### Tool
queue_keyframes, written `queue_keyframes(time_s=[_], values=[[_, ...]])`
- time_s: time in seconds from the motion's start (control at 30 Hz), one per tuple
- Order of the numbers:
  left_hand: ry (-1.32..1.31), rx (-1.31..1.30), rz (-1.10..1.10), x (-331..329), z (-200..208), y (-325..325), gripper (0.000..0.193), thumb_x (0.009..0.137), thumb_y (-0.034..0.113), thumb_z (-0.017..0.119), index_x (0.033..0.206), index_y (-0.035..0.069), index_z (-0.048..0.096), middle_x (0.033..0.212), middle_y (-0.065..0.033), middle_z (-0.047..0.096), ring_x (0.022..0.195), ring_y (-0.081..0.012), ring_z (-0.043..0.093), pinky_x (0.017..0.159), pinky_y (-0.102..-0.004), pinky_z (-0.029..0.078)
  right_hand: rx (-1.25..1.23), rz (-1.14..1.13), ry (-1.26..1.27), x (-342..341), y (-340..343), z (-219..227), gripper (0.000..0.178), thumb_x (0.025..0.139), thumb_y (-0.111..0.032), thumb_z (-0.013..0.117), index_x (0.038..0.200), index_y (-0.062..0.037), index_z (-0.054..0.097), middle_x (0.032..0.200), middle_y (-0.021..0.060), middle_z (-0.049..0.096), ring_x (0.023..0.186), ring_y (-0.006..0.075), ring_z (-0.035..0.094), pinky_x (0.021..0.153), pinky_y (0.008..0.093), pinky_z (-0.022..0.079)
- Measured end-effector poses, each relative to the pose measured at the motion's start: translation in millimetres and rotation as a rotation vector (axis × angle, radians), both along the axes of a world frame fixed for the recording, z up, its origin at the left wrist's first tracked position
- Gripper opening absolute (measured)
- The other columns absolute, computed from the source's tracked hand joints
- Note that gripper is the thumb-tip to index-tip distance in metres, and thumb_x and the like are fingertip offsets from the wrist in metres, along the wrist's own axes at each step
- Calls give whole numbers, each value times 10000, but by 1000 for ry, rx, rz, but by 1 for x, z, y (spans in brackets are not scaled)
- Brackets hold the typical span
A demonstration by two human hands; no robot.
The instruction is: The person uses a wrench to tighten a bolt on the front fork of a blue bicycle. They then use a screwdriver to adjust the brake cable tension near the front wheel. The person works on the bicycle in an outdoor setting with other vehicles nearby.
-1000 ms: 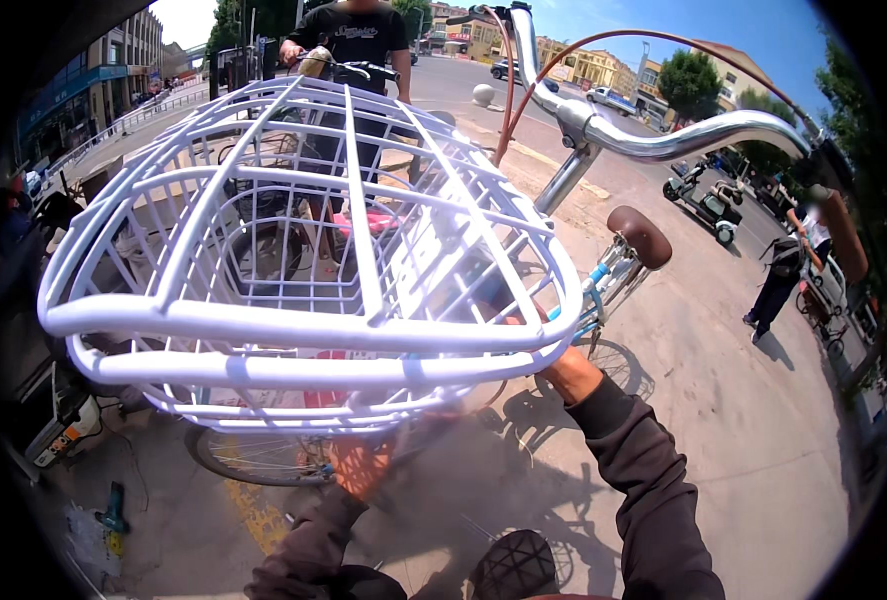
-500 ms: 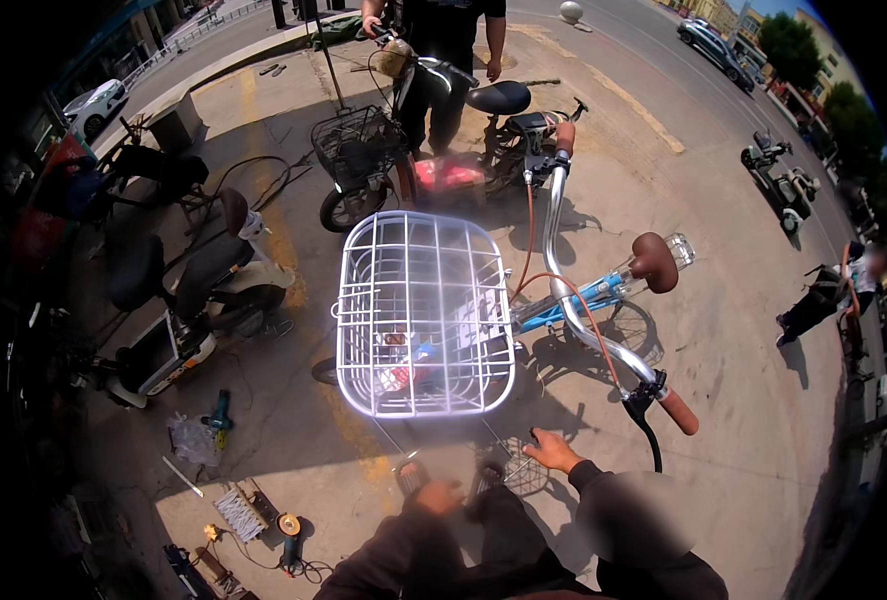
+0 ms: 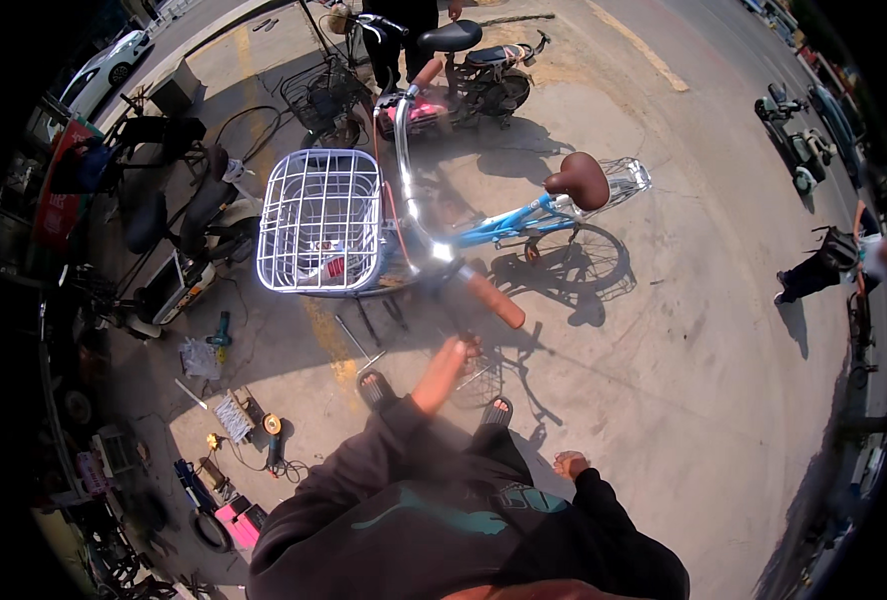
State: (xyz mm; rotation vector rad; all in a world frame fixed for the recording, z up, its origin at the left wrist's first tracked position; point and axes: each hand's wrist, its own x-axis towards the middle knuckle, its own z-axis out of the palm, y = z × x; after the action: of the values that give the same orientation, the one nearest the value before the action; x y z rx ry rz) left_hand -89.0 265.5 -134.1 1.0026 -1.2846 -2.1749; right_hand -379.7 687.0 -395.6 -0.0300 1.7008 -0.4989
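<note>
A blue bicycle (image 3: 504,226) stands before me with a white wire basket (image 3: 321,178), silver handlebars (image 3: 406,170) and a brown saddle (image 3: 577,181). Inside the basket lies a small red-and-white item (image 3: 335,268). My left hand (image 3: 451,364) is stretched forward just below the near brown grip (image 3: 496,302). Blur hides its fingertips, and whether it touches the brake lever is unclear. My right hand (image 3: 570,464) hangs low at my right side over the pavement, away from the bicycle. Its fingers look curled in, with nothing visible in them.
Another bicycle with a dark basket (image 3: 321,92) and a standing person (image 3: 405,40) are beyond. Parked scooters (image 3: 179,275) crowd the left. A green drill (image 3: 225,330), an angle grinder (image 3: 275,440) and a plastic bag (image 3: 199,358) lie on the ground, lower left. Someone walks at far right (image 3: 832,252).
The bicycle now sits farther left and higher in view. My left hand has reached forward toward the near grip. My right hand, spread before, has dropped back to my side with curled fingers.
</note>
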Motion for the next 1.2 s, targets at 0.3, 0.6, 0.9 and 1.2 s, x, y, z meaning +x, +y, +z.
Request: queue_keyframes(time_s=[0.3,0.6,0.9,1.2], values=[[-463,-232,555,-36,33,-15,500,978,360,637,1272,-19,495,1202,-125,577,1078,-238,572,902,-374,453,-214,-297,268,-104,-58,-6,175,911,-169,632,1000,-22,664,733,90,640,558,202,625,504,323,494],[-1381,-930,163,-36,98,-60,354,916,348,685,743,39,675,607,-151,602,553,-360,598,539,-447,449,-563,820,642,-130,-412,111,483,883,-322,700,1214,19,609,991,201,729,961,398,686,867,468,529],[-1337,-612,482,-93,120,-47,428,873,367,728,619,37,630,593,-170,610,545,-401,600,530,-470,443,-1662,1319,1182,-56,-814,349,906,764,-161,752,1513,23,277,1532,255,355,1432,381,355,1153,449,339],[-1548,-167,982,-216,84,-28,502,810,248,768,1180,-13,552,1021,-235,655,934,-448,613,811,-497,470,-2169,1830,981,8,-976,325,757,781,-244,751,1428,13,454,1493,184,465,1425,296,402,1117,405,367]])
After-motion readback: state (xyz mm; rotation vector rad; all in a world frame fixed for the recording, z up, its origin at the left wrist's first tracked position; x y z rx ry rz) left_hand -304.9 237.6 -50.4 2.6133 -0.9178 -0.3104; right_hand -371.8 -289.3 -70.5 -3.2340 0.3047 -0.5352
